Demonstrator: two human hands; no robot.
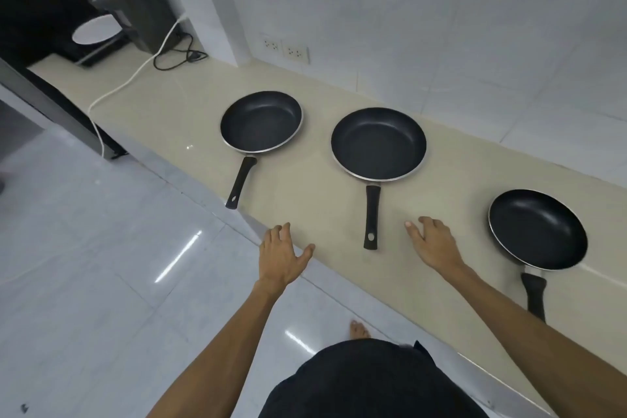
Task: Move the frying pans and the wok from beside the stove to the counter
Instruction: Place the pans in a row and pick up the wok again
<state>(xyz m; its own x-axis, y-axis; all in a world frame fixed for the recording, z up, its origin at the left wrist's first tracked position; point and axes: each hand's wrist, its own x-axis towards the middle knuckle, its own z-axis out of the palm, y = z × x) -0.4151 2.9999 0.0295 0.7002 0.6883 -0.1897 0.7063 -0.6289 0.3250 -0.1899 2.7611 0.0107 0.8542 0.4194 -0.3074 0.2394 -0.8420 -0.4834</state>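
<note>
Three black pans with black handles lie in a row on the beige counter (305, 187). The left pan (261, 120) has its handle reaching the counter's front edge. The middle pan (378, 142) points its handle toward me. The right pan (537, 229) looks deeper. My left hand (283, 254) hovers open at the counter's edge, left of the middle pan's handle. My right hand (432, 243) hangs open just right of that handle. Neither hand touches a pan.
A dark appliance (135, 7) with a white plate (96, 29) stands at the far left end. A white cable (135, 78) and a black cable (179, 56) trail over the counter. Wall sockets (286, 49) sit above it. My foot (359, 329) is on the tiled floor.
</note>
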